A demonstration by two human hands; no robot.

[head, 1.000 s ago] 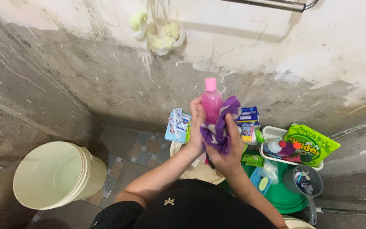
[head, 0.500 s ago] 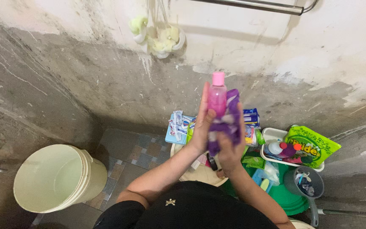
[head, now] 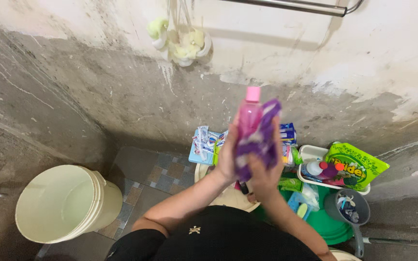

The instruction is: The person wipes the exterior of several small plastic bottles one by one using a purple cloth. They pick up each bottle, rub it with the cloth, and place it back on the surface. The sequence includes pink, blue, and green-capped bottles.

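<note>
I keep my left hand (head: 228, 157) clamped on the pink bottle (head: 249, 113), raised centre above the far clutter, while my right hand (head: 265, 171) presses the purple cloth (head: 260, 142) around it, wiping firmly.

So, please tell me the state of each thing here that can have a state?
pink bottle: upright, cap on, held up.
purple cloth: crumpled, wrapped against the bottle.
left hand: grips the bottle.
right hand: presses the cloth on the bottle.
cream bucket: upright, no lid.
green pouch: leaning in a white tray.
</note>
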